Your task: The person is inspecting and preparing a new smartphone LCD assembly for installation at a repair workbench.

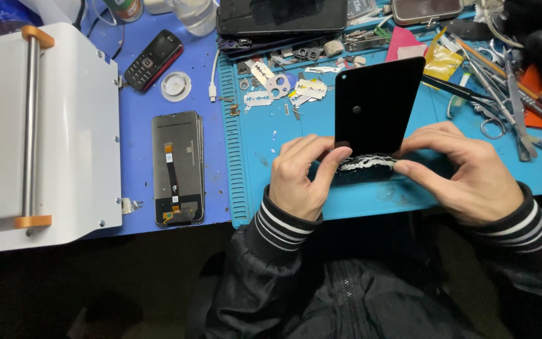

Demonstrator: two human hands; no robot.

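A flat black phone screen panel (374, 105) stands tilted above the blue work mat (283, 135), its lower edge crumpled with white cracks. My left hand (299, 174) pinches that lower edge from the left, thumb against the broken strip. My right hand (465, 172) grips the same edge from the right with fingers curled over it. Both wrists show black sleeves with striped cuffs.
A white machine with a steel roller (39, 125) fills the left. A phone display with its flex cable (177, 167) lies face down beside it, a small keypad phone (153, 59) behind. Razor blades (280, 88) are scattered at the back; scissors and tweezers (503, 94) lie to the right.
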